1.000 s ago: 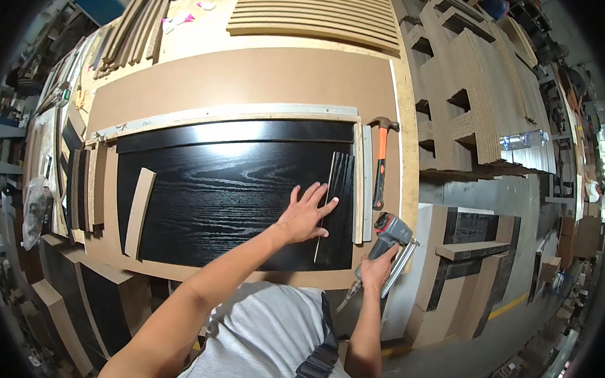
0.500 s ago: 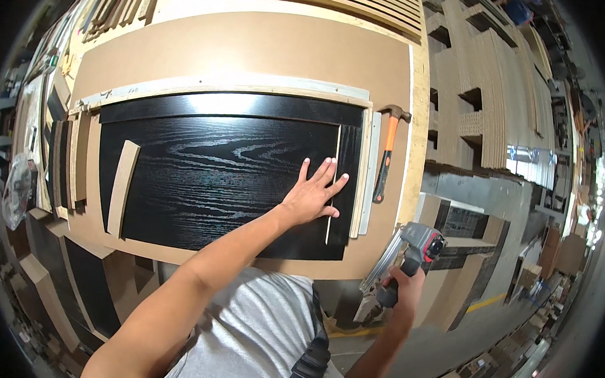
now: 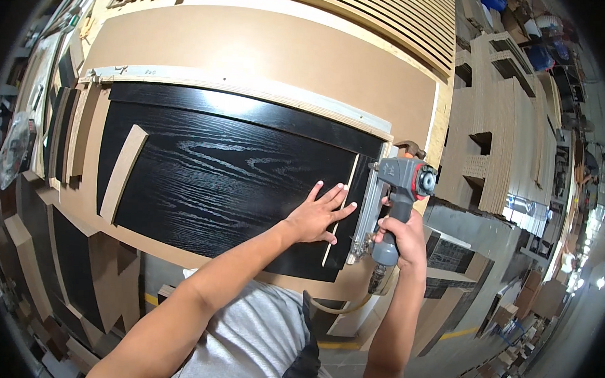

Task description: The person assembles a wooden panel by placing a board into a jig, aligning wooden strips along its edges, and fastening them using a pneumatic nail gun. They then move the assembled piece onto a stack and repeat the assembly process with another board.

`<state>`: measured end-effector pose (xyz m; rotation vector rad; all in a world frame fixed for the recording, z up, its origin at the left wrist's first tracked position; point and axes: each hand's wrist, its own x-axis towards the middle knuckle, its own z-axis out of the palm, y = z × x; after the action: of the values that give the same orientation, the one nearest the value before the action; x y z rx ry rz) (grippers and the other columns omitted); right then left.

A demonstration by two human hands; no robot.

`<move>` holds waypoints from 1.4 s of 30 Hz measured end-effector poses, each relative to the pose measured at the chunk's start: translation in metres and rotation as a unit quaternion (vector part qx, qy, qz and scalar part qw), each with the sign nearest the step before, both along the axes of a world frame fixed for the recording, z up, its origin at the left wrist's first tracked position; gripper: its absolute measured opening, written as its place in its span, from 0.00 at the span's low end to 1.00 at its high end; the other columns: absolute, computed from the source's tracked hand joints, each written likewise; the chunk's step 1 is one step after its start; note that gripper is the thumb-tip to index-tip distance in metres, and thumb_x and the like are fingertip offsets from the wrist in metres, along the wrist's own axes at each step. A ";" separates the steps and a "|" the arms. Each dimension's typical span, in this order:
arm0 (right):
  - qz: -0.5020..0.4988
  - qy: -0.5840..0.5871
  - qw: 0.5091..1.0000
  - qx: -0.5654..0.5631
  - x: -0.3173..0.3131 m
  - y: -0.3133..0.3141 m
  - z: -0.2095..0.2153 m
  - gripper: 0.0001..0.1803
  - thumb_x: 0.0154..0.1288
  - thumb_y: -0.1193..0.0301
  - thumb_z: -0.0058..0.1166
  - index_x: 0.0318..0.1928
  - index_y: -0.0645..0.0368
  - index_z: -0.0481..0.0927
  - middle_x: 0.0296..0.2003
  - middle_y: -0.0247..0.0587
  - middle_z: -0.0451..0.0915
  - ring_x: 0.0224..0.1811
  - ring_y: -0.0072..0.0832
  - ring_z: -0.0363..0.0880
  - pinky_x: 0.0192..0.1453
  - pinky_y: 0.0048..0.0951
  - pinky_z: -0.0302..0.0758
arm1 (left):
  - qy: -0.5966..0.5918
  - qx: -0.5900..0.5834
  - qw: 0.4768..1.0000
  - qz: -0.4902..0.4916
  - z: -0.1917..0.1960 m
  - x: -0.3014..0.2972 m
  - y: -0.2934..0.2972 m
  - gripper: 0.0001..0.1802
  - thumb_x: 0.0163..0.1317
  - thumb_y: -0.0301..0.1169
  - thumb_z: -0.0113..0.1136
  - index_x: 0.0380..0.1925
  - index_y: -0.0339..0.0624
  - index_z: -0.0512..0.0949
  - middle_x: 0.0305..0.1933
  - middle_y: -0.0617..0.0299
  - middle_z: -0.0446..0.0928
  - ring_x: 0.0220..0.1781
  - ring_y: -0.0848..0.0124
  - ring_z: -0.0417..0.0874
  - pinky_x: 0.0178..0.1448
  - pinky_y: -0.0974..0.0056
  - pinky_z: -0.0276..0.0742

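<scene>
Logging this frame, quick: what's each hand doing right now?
Left hand: open, flat on the black panel.
Right hand: closed, holding the nail gun.

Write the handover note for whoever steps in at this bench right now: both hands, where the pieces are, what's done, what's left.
Left hand: flat on the black woodgrain panel, fingers spread beside the thin pale strip near the panel's right end.
Right hand: gripping the grey nail gun, held at the panel's right edge; hose trails down.
Loose tan strip lies on the panel's left part.
Done: panel laid on the brown board.
Left: whether any fastener is in yet cannot be told; check the thin strip first.
</scene>
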<state>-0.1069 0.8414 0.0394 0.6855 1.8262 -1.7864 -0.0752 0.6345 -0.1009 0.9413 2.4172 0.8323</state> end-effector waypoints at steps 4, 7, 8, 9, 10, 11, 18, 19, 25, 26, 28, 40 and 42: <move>0.010 -0.019 1.000 0.003 -0.015 -0.011 -0.006 0.21 0.54 0.82 0.57 0.51 0.69 0.75 0.25 0.40 0.78 0.19 0.27 0.80 0.25 0.28 0.77 | -0.011 -0.010 1.000 0.006 0.001 -0.002 -0.002 0.55 0.52 0.54 0.73 0.78 0.56 0.56 0.82 0.48 0.49 0.86 0.54 0.42 0.81 0.33 0.38; 0.009 -0.021 1.000 0.010 -0.017 -0.012 -0.010 0.20 0.54 0.82 0.57 0.50 0.68 0.75 0.25 0.40 0.78 0.19 0.28 0.79 0.25 0.29 0.77 | -0.030 0.002 1.000 0.007 0.003 -0.003 0.000 0.55 0.52 0.52 0.74 0.78 0.56 0.57 0.83 0.50 0.49 0.86 0.55 0.41 0.82 0.34 0.36; 0.004 -0.025 1.000 0.010 -0.018 -0.013 -0.008 0.20 0.54 0.82 0.57 0.50 0.68 0.75 0.25 0.40 0.78 0.19 0.28 0.79 0.25 0.28 0.77 | -0.031 0.002 1.000 0.006 0.002 -0.003 0.000 0.55 0.52 0.52 0.74 0.78 0.56 0.57 0.83 0.50 0.49 0.86 0.55 0.41 0.82 0.34 0.36; -0.002 -0.029 1.000 0.011 -0.018 -0.014 -0.007 0.19 0.54 0.82 0.57 0.49 0.68 0.75 0.24 0.40 0.78 0.18 0.28 0.79 0.25 0.28 0.77 | -0.027 0.002 1.000 0.009 0.001 -0.003 -0.001 0.55 0.52 0.52 0.74 0.78 0.56 0.57 0.83 0.49 0.49 0.86 0.55 0.41 0.82 0.34 0.36; -0.004 -0.029 0.999 0.012 -0.018 -0.015 -0.006 0.19 0.54 0.82 0.57 0.49 0.68 0.75 0.24 0.40 0.78 0.18 0.28 0.79 0.25 0.28 0.77 | -0.023 0.003 1.000 0.011 0.002 -0.003 0.000 0.55 0.52 0.52 0.74 0.78 0.56 0.57 0.83 0.49 0.49 0.86 0.55 0.41 0.82 0.34 0.36; 0.005 -0.033 0.999 0.020 -0.019 -0.015 -0.005 0.19 0.54 0.82 0.56 0.49 0.67 0.75 0.23 0.39 0.77 0.19 0.28 0.79 0.26 0.29 0.78 | -0.023 0.005 1.000 0.008 0.004 -0.003 0.001 0.55 0.52 0.52 0.74 0.78 0.56 0.57 0.83 0.49 0.49 0.86 0.55 0.41 0.82 0.34 0.36; 0.029 -0.034 0.997 0.055 -0.017 -0.023 -0.004 0.20 0.53 0.82 0.55 0.50 0.66 0.76 0.22 0.39 0.76 0.19 0.28 0.78 0.28 0.30 0.77 | -0.014 0.008 1.000 0.017 0.003 -0.002 -0.002 0.54 0.52 0.51 0.74 0.77 0.55 0.58 0.82 0.48 0.51 0.86 0.54 0.43 0.81 0.32 0.38; 0.034 -0.026 0.998 0.053 -0.014 -0.022 -0.007 0.23 0.53 0.82 0.54 0.53 0.67 0.75 0.23 0.39 0.76 0.19 0.28 0.78 0.27 0.29 0.76 | -0.014 0.010 1.000 0.018 0.001 -0.001 -0.002 0.54 0.52 0.51 0.74 0.77 0.56 0.59 0.82 0.48 0.51 0.86 0.54 0.43 0.81 0.32 0.38; -0.032 -0.017 0.999 0.024 0.046 -0.010 0.007 0.25 0.53 0.83 0.54 0.55 0.69 0.74 0.23 0.40 0.78 0.17 0.28 0.78 0.26 0.30 0.78 | -0.016 0.020 0.999 0.037 0.001 0.000 0.000 0.64 0.50 0.52 0.75 0.78 0.35 0.46 0.81 0.47 0.53 0.85 0.57 0.46 0.84 0.41 0.34; -0.032 -0.016 0.999 0.024 0.056 -0.008 0.008 0.25 0.53 0.83 0.54 0.55 0.68 0.74 0.22 0.40 0.78 0.17 0.28 0.78 0.26 0.31 0.78 | -0.016 0.021 0.999 0.033 0.000 0.000 0.000 0.64 0.50 0.52 0.75 0.78 0.35 0.46 0.81 0.47 0.53 0.85 0.57 0.46 0.84 0.41 0.34; -0.014 -0.016 0.999 0.031 0.073 -0.005 0.004 0.25 0.52 0.83 0.55 0.55 0.67 0.75 0.22 0.40 0.78 0.18 0.28 0.78 0.27 0.31 0.78 | -0.014 0.033 0.998 0.056 -0.002 0.002 -0.001 0.66 0.50 0.52 0.75 0.77 0.30 0.45 0.81 0.45 0.52 0.85 0.57 0.46 0.83 0.41 0.35; -0.017 -0.046 0.999 0.015 0.094 -0.022 -0.007 0.23 0.52 0.84 0.55 0.52 0.68 0.75 0.22 0.40 0.78 0.18 0.28 0.79 0.25 0.29 0.77 | -0.035 0.016 0.998 0.055 0.004 0.000 0.002 0.68 0.50 0.52 0.75 0.77 0.29 0.42 0.82 0.43 0.49 0.85 0.58 0.45 0.84 0.41 0.34; -0.020 -0.049 0.998 0.016 0.092 -0.023 -0.006 0.23 0.52 0.84 0.55 0.52 0.67 0.75 0.22 0.40 0.78 0.18 0.28 0.79 0.25 0.29 0.76 | -0.035 0.018 0.998 0.054 0.004 -0.001 0.001 0.68 0.50 0.52 0.75 0.77 0.29 0.42 0.82 0.43 0.49 0.85 0.58 0.45 0.84 0.42 0.34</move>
<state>-0.0148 0.8183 0.0336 0.8134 1.7912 -1.7210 -0.0759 0.6360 -0.0968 0.7864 2.4178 0.9343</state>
